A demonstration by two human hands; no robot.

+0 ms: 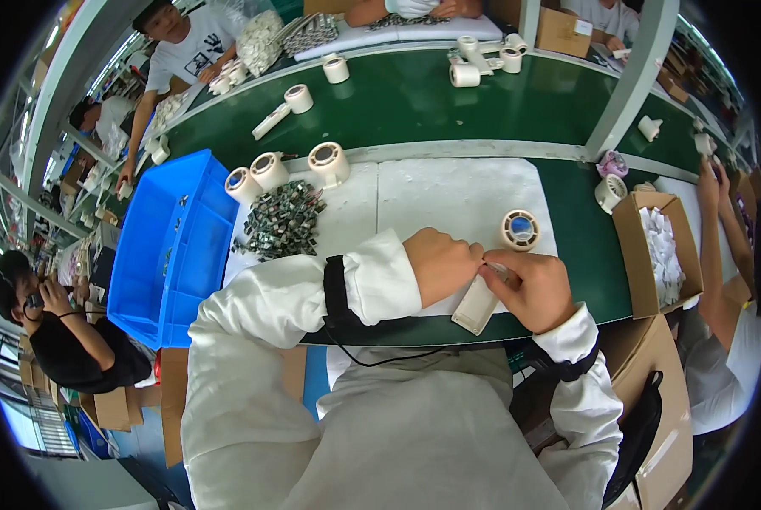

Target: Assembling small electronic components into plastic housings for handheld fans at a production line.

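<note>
Both hands meet over a cream plastic handle [475, 310] near the table's front edge. My right hand [533, 285] grips its upper part between thumb and fingers. My left hand [444, 265] is closed, back upward, its fingertips pinched against the right thumb and index finger; what they pinch is hidden. Just beyond the fingers is a round cream housing [520, 229] with a blue disc inside. My fingers hide whether it joins the handle. Left of my hands, a heap of small circuit boards [282, 221] lies on a white foam sheet [431, 191].
Three round cream housings [269, 172] stand behind the heap. A blue bin [147, 255] tilts at the left, with a few boards inside. At right is a cardboard box [622, 242] of white pieces. Beyond a rail, a green belt [397, 102] carries more housings; several co-workers sit around.
</note>
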